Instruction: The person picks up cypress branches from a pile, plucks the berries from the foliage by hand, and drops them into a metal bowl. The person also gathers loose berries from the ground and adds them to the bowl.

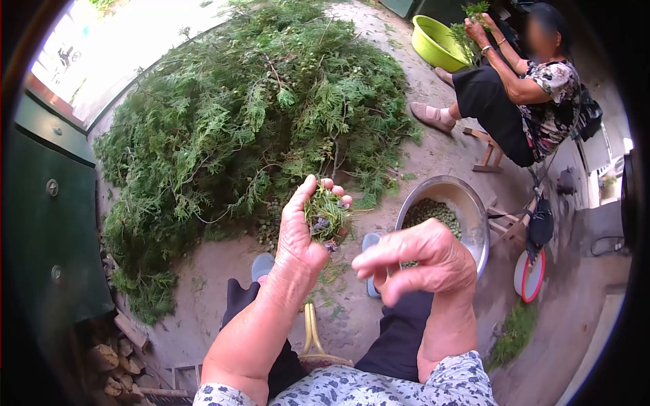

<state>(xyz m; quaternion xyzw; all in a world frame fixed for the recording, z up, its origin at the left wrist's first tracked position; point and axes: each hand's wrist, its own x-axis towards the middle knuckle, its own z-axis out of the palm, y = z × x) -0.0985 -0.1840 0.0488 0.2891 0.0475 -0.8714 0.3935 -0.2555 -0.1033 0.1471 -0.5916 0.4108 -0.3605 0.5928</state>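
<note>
Concrete floor [210, 271] is the work surface here, kinda gritty and strewn with green scraps, with a green cabinet [57, 223] along its left edge and firewood [105, 358] in the near left corner. Bright daylight pours in at the far left. The huge heap of leafy branches [257, 122] takes up the far middle, its stems poking out close to the feet, so anyone standing up could easily snag a shoe [264, 265]. Another person [555, 88] sits near the far right corner, both hands up around a green sprig [476, 9], next to a yellow-green basin [440, 44]. Nearer, on the right side, a metal bowl [467, 206] holds small green pods [433, 213]; it's right beside the right arm, so a careless elbow or foot might tip it. The hands are apart: the left hand [298, 237] is cupped around a clump of green sprigs [328, 213], while the right hand [433, 260], a bit blurry, has thumb and fingers spread, nothing visible in it. That clump sits loosely, so I'd reckon a slack grip or a quick pluck would scatter bits, especially the little dark lumps [321, 223] stuck in it.
</note>
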